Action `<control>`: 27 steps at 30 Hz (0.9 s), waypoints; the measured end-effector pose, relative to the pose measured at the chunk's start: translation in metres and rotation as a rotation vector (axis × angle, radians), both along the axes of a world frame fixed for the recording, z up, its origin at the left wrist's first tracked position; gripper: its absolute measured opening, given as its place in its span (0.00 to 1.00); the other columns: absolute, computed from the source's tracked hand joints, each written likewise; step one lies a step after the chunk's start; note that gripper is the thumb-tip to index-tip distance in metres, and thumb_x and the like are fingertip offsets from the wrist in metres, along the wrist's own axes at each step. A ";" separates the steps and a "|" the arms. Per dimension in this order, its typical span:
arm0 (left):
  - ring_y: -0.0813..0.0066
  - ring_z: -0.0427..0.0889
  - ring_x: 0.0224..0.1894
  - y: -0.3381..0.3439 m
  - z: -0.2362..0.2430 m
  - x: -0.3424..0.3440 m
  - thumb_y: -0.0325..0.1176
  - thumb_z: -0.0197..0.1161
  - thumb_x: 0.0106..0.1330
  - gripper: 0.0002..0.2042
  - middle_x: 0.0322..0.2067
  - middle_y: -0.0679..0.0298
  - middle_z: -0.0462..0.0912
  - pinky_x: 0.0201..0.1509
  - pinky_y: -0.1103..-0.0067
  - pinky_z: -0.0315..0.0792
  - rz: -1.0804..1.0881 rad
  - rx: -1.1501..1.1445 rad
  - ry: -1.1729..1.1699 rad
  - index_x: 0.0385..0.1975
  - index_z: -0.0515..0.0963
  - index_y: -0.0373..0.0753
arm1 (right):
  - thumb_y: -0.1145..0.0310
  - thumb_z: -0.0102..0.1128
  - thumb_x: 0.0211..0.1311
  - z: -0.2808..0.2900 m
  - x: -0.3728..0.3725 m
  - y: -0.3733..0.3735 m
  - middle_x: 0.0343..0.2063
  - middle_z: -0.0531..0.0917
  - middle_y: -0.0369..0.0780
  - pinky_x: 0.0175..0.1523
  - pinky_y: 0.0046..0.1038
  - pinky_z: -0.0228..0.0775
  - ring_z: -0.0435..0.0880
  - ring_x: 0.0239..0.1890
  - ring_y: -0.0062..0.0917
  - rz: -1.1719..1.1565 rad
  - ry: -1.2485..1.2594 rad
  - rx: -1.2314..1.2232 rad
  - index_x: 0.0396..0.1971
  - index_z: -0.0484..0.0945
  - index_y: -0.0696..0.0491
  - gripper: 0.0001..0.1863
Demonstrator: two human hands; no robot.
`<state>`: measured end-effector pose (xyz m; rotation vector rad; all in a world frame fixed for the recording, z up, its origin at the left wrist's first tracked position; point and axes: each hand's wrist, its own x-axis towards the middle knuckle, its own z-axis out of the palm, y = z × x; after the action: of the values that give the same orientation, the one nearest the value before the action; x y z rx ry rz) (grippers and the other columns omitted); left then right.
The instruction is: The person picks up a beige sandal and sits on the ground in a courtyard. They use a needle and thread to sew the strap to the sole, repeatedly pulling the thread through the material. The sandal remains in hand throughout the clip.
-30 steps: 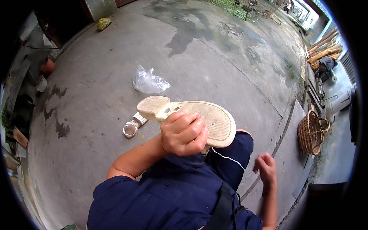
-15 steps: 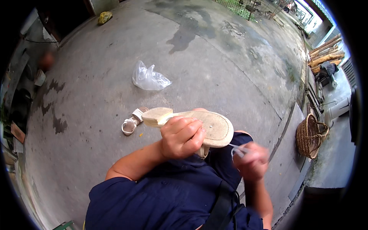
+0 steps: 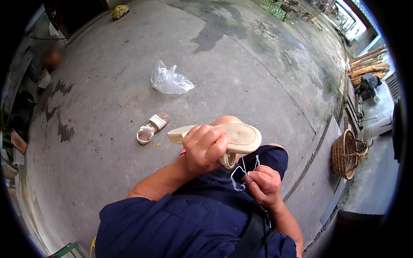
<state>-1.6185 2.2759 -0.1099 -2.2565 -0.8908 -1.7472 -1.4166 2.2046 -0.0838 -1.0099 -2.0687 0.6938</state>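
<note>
My left hand [image 3: 206, 148] is closed round the middle of a cream sandal [image 3: 241, 136], held sole-up above my lap with its heel toward the left. The strap hangs below the sole, partly hidden by my fingers. Just under the toe end, my right hand [image 3: 264, 185] pinches a white thread [image 3: 235, 177], which loops loosely about the fingers. One strand runs taut from there up to the sandal's edge. Whether a needle is in the pinch cannot be made out.
On the concrete ground ahead lie another white sandal [image 3: 153, 127] and a clear plastic bag [image 3: 170, 79]. A woven basket [image 3: 344, 155] stands at the right, with stacked logs [image 3: 368, 66] beyond. A yellow bag [image 3: 120, 11] lies far left.
My right hand has come leftward and lower, nearer the sandal, and the thread now hangs in loose loops. The sandal's sole has tilted flatter, its heel dropping slightly.
</note>
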 end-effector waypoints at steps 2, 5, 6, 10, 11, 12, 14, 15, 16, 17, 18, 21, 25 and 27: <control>0.66 0.76 0.23 0.000 0.001 0.000 0.34 0.64 0.49 0.13 0.24 0.61 0.76 0.24 0.75 0.68 -0.012 -0.038 -0.032 0.32 0.72 0.37 | 0.80 0.59 0.43 0.005 -0.002 0.001 0.13 0.69 0.38 0.20 0.28 0.60 0.69 0.14 0.28 0.012 -0.015 -0.015 0.23 0.77 0.58 0.04; 0.63 0.77 0.22 0.003 0.003 -0.003 0.29 0.67 0.49 0.13 0.25 0.57 0.78 0.25 0.75 0.70 -0.071 -0.133 -0.091 0.33 0.72 0.35 | 0.80 0.59 0.44 0.007 -0.005 0.001 0.13 0.70 0.38 0.21 0.28 0.60 0.69 0.15 0.28 0.005 0.003 -0.028 0.23 0.77 0.58 0.04; 0.62 0.78 0.22 0.005 0.004 -0.004 0.27 0.68 0.49 0.14 0.26 0.55 0.79 0.26 0.75 0.72 -0.098 -0.172 -0.113 0.33 0.72 0.34 | 0.80 0.58 0.46 0.015 -0.005 0.005 0.14 0.71 0.38 0.23 0.28 0.63 0.71 0.16 0.28 0.013 -0.008 -0.047 0.24 0.78 0.58 0.03; 0.80 0.79 0.33 0.020 0.046 -0.028 0.24 0.66 0.55 0.11 0.31 0.64 0.80 0.36 0.81 0.74 -0.385 -1.098 -0.649 0.36 0.74 0.34 | 0.76 0.53 0.60 0.057 0.011 0.027 0.23 0.73 0.32 0.28 0.19 0.65 0.71 0.22 0.13 -0.191 0.358 -0.534 0.49 0.75 0.58 0.16; 0.80 0.79 0.34 0.024 0.051 -0.037 0.24 0.65 0.56 0.10 0.32 0.66 0.80 0.39 0.83 0.74 -0.528 -1.225 -0.753 0.37 0.74 0.35 | 0.76 0.49 0.62 0.066 0.016 0.035 0.25 0.70 0.32 0.28 0.17 0.64 0.70 0.22 0.13 -0.203 0.531 -0.496 0.56 0.67 0.60 0.21; 0.81 0.79 0.34 0.024 0.059 -0.044 0.24 0.64 0.57 0.10 0.32 0.65 0.80 0.38 0.83 0.73 -0.596 -1.295 -0.773 0.37 0.74 0.35 | 0.75 0.46 0.64 0.081 0.014 0.041 0.25 0.69 0.33 0.28 0.17 0.65 0.69 0.23 0.14 -0.257 0.667 -0.430 0.60 0.61 0.61 0.24; 0.82 0.79 0.34 0.021 0.066 -0.048 0.25 0.64 0.58 0.09 0.32 0.65 0.80 0.38 0.84 0.73 -0.664 -1.410 -0.789 0.37 0.74 0.35 | 0.75 0.44 0.65 0.095 0.031 0.048 0.27 0.70 0.35 0.32 0.20 0.68 0.70 0.26 0.16 -0.211 0.725 -0.341 0.53 0.66 0.62 0.17; 0.83 0.78 0.34 0.018 0.064 -0.047 0.25 0.64 0.58 0.09 0.32 0.65 0.80 0.37 0.84 0.73 -0.657 -1.450 -0.778 0.37 0.74 0.35 | 0.76 0.44 0.65 0.096 0.040 0.049 0.28 0.71 0.36 0.35 0.21 0.69 0.72 0.28 0.17 -0.177 0.728 -0.321 0.48 0.70 0.61 0.13; 0.84 0.78 0.33 0.016 0.061 -0.043 0.25 0.64 0.58 0.08 0.32 0.66 0.80 0.36 0.84 0.73 -0.665 -1.467 -0.753 0.36 0.74 0.36 | 0.78 0.44 0.64 0.095 0.040 0.046 0.29 0.72 0.37 0.36 0.22 0.69 0.73 0.30 0.18 -0.134 0.697 -0.305 0.43 0.71 0.61 0.10; 0.84 0.78 0.34 0.017 0.057 -0.040 0.27 0.66 0.57 0.09 0.32 0.67 0.80 0.36 0.84 0.73 -0.710 -1.476 -0.715 0.36 0.75 0.36 | 0.80 0.43 0.64 0.094 0.039 0.042 0.30 0.73 0.38 0.38 0.22 0.69 0.74 0.32 0.19 -0.092 0.667 -0.289 0.39 0.73 0.60 0.08; 0.84 0.78 0.34 0.015 0.057 -0.038 0.27 0.68 0.56 0.11 0.31 0.67 0.80 0.37 0.84 0.73 -0.679 -1.459 -0.651 0.36 0.75 0.36 | 0.82 0.44 0.62 0.095 0.032 0.040 0.34 0.76 0.40 0.39 0.21 0.69 0.75 0.34 0.20 -0.017 0.606 -0.295 0.34 0.74 0.60 0.08; 0.83 0.78 0.34 0.007 0.048 -0.021 0.28 0.71 0.53 0.15 0.32 0.66 0.81 0.39 0.83 0.73 -0.649 -1.408 -0.580 0.39 0.75 0.34 | 0.84 0.51 0.56 0.089 0.012 0.026 0.26 0.78 0.37 0.32 0.19 0.68 0.75 0.25 0.18 -0.071 0.381 -0.440 0.33 0.78 0.59 0.08; 0.84 0.78 0.36 0.001 0.045 -0.011 0.29 0.71 0.53 0.17 0.33 0.66 0.82 0.39 0.84 0.74 -0.630 -1.435 -0.483 0.40 0.74 0.33 | 0.80 0.59 0.53 0.079 -0.005 0.021 0.19 0.74 0.40 0.27 0.25 0.65 0.75 0.22 0.28 -0.116 -0.105 -0.042 0.33 0.79 0.55 0.07; 0.84 0.78 0.35 0.001 0.041 -0.009 0.28 0.70 0.53 0.16 0.33 0.66 0.82 0.38 0.84 0.74 -0.611 -1.439 -0.448 0.40 0.74 0.33 | 0.78 0.59 0.53 0.074 -0.008 0.022 0.19 0.73 0.40 0.27 0.28 0.66 0.75 0.22 0.32 -0.133 -0.128 -0.003 0.31 0.79 0.54 0.06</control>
<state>-1.6275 2.2764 -0.0690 -3.1816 -2.3297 -2.2842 -1.4245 2.2263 -0.0093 -1.2096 -2.0864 0.5776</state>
